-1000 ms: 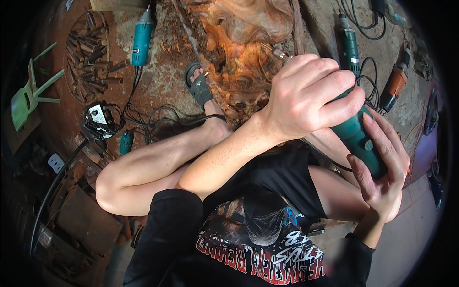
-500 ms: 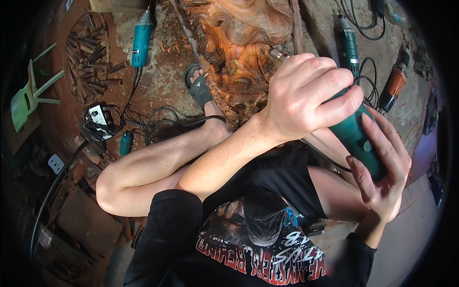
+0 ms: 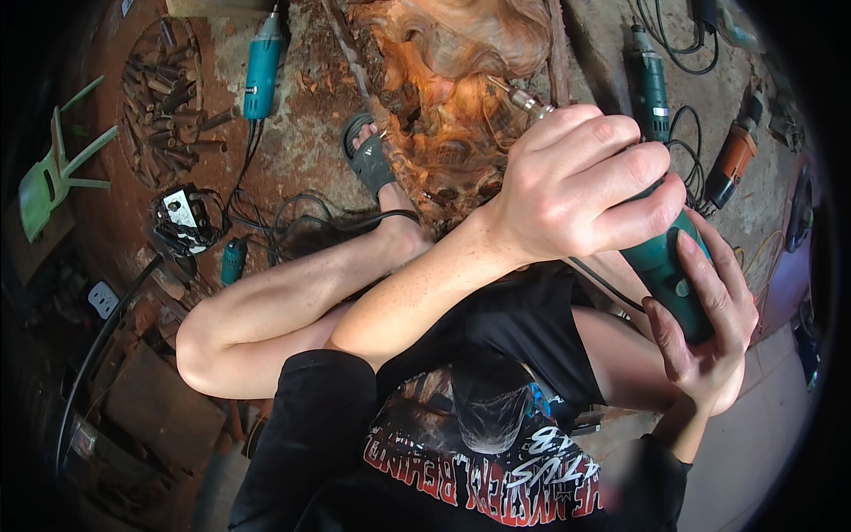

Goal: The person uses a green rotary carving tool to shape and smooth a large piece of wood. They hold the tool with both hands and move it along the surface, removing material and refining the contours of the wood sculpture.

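Underfoot, the floor (image 3: pixel 310 40) is rough, stained reddish brown and strewn with dust and chips, with pale tiles (image 3: pixel 767 377) toward its lower right side. Carved wood (image 3: pixel 452 115), swirled orange and tan, reaches from the upper edge of the view down to the person's legs. Close to its left edge is a foot in a dark sandal (image 3: pixel 365 158).

Over the wood's right edge is the green grinder (image 3: pixel 660 244), slanting across, its bit (image 3: pixel 523 99) pointing up and left above the carving; whether the tip touches, I cannot tell. The left hand (image 3: pixel 589 182) wraps the front of the casing, fingers curled and pressed together. The right hand (image 3: pixel 722 306) cups the back end, fingers along one side and slightly parted, thumb apart on the other.

On the floor's upper left, a round tray (image 3: pixel 200 66) holds a heap of short brown rods (image 3: pixel 164 102). Between it and the wood lies a teal tool (image 3: pixel 260 80), cord trailing down toward a tangle beside a box (image 3: pixel 180 213) with a white plate. A pale green chair (image 3: pixel 46 199) stands by the floor's left edge. Past the wood's right edge lie a dark green tool (image 3: pixel 653 97) and an orange one (image 3: pixel 734 160).

The black shirt (image 3: pixel 483 434) carries red and white lettering; the dark green tool has a small pale label.
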Available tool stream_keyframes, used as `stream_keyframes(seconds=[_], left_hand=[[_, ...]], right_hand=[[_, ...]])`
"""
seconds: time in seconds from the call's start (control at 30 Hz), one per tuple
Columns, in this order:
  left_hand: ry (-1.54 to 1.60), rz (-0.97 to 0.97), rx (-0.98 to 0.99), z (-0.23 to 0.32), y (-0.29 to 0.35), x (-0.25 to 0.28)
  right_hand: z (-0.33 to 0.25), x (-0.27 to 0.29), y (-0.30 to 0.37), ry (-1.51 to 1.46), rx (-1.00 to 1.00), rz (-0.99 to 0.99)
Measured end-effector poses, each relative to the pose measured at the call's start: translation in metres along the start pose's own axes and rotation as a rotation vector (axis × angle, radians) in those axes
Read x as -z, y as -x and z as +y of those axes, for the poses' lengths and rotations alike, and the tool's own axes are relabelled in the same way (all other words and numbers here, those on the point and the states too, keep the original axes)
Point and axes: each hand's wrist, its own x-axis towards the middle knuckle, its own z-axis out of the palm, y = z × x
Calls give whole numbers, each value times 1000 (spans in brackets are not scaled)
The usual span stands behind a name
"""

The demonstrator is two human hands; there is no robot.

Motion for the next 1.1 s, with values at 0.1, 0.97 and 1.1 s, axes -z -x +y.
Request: stream_keyframes(seconds=[0.1, 0.97, 1.1], left_hand=[[26, -30, 18, 0, 2, 0], [33, -9, -38, 1, 5, -6], [75, -22, -18, 0, 7, -10]], right_hand=[[-1, 0, -1, 4, -38, -6], [0, 1, 10, 3, -48, -41], [0, -2, 13, 5, -82, -18]])
